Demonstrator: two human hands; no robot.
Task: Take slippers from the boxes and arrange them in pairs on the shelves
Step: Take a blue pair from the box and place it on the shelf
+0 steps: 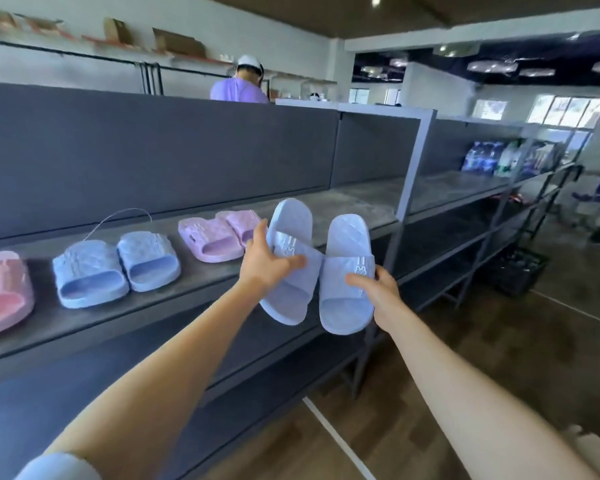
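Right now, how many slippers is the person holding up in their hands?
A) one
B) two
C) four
B: the left hand holds one pale blue slipper and the right hand holds the second slipper, so there is one in each hand.

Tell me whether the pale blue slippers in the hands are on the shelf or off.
Off it. The left hand and right hand hold the pale blue slippers by their straps, heels hanging beyond the shelf edge.
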